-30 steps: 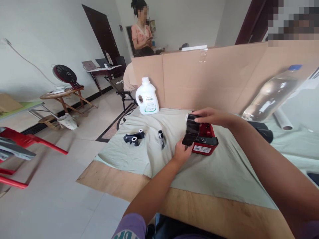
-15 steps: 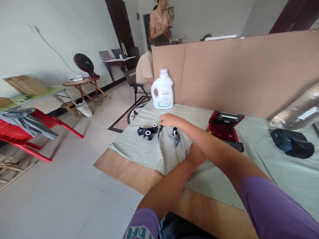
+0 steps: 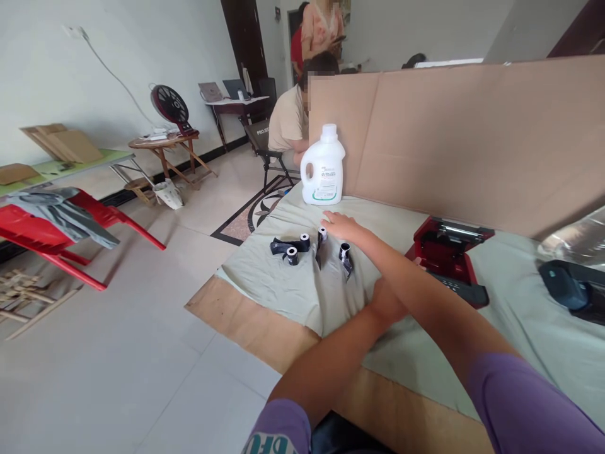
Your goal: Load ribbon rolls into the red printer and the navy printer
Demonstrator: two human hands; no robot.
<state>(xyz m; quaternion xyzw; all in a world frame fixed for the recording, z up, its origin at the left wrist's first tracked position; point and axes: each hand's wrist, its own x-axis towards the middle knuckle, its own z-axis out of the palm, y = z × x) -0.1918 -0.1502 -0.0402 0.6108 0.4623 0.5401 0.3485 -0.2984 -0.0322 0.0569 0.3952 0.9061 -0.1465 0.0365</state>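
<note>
My right hand point(image 3: 340, 225) is just beside a small roll with a black strip point(image 3: 322, 233), its fingers stretched out and nothing seen in them. Nearby on the cloth stand a black roll with a loose strip point(image 3: 345, 249), another black roll point(image 3: 292, 256), and a roll with a black strip point(image 3: 304, 241) lying to its left. My left hand point(image 3: 390, 299) passes under my right forearm. Its fingers are mostly hidden, with a fingertip showing at the left side of an open red and black device point(image 3: 437, 252), whose lid is raised.
A white jug point(image 3: 325, 173) stands at the cloth's back edge, before a cardboard panel point(image 3: 449, 139). To the right are a dark device point(image 3: 570, 290) and clear plastic wrapping point(image 3: 579, 236). Beyond the panel one person point(image 3: 288, 116) sits and others stand. A red chair point(image 3: 89, 214) is at left.
My right hand has let go of the small roll and its fingers have stretched out; the roll now stands on the cloth. The view has turned a little left.
</note>
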